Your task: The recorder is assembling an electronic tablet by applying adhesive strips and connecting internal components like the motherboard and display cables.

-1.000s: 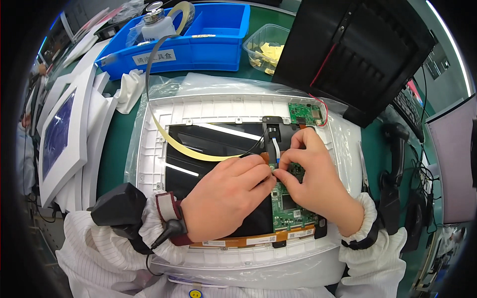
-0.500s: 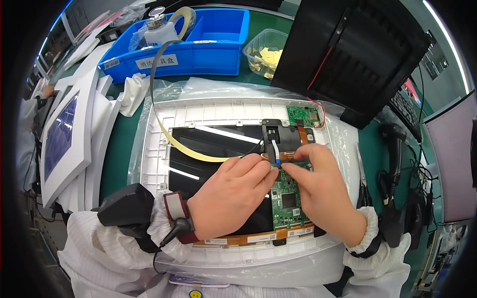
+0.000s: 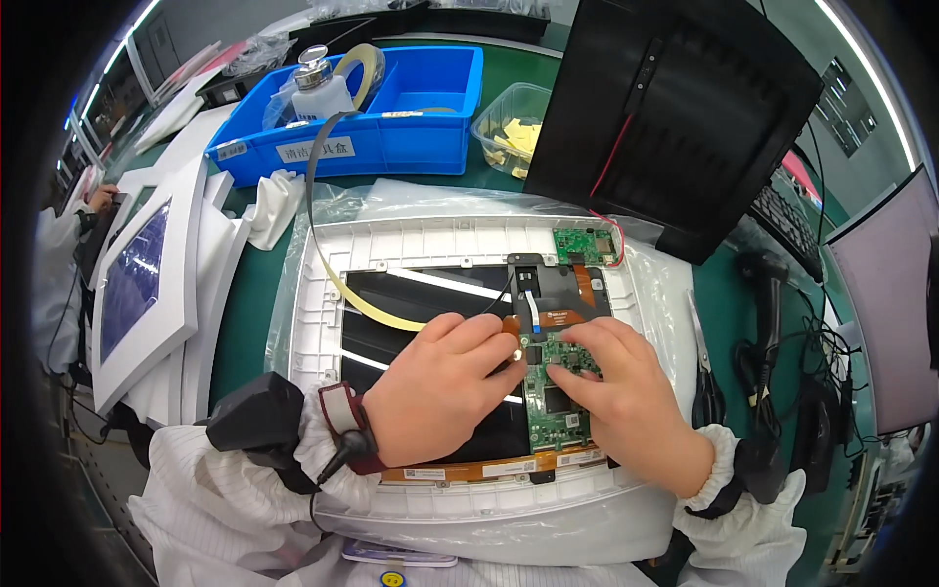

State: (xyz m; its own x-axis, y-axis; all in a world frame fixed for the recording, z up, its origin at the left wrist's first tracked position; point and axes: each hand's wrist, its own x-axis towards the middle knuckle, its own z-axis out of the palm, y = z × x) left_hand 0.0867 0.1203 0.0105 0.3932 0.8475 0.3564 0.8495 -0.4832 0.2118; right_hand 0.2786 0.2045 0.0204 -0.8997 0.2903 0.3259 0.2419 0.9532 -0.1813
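My left hand (image 3: 445,386) is closed over the dark panel beside a green circuit board (image 3: 572,423). A long, narrow strip (image 3: 364,305), pale yellow on one face and grey on the other, runs into its curled fingers. Something small and shiny shows at the fingertips, too small to name. My right hand (image 3: 636,401) rests over the board, thumb and forefinger apart, with nothing visible between them. Just above, a white flat ribbon cable (image 3: 532,308) with a blue end lies by a brown flex cable (image 3: 553,319). All this sits inside a white frame (image 3: 311,338).
Behind stand a blue divided bin (image 3: 421,147) with a bottle (image 3: 321,96) and tape roll (image 3: 364,73), and a clear tub (image 3: 504,161) of yellow scraps. A black panel (image 3: 675,108) leans at back right. White framed screens (image 3: 181,274) are stacked left; a scanner (image 3: 768,303) is right.
My right fingers have left the ribbon cable's blue end and spread apart over the board. My left hand has drawn slightly back, with the strip still running into it. The whole view has shifted slightly.
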